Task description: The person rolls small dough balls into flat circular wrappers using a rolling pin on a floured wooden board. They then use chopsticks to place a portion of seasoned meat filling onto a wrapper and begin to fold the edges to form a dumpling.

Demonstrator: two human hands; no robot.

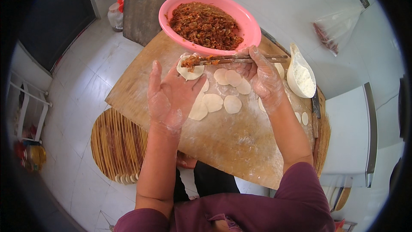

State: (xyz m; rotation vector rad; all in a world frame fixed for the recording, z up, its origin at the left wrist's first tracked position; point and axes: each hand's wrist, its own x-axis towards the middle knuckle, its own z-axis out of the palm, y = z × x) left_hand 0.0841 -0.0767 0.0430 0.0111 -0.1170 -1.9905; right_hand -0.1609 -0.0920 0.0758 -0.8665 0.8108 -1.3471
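My left hand (173,95) is palm up and floury, with a round dough wrapper (193,74) lying on its fingers. In my right hand (262,74) is a pair of wooden chopsticks (238,59), their tips at the wrapper with a clump of reddish-brown chopped filling (190,62). Beyond both hands stands a pink plastic basin (252,29) holding more filling (204,25). Several dough wrappers (232,104) lie on the floured wooden board (231,145), some overlapping. My right hand partly hides others.
A white scoop (291,77) of flour (304,79) rests at the board's right side. Lower left, a round slatted tray (119,145) carries several dumplings (128,179) at its near edge. A dark wooden panel (141,6) leans behind. A clear plastic bag (338,25) hangs on the right wall.
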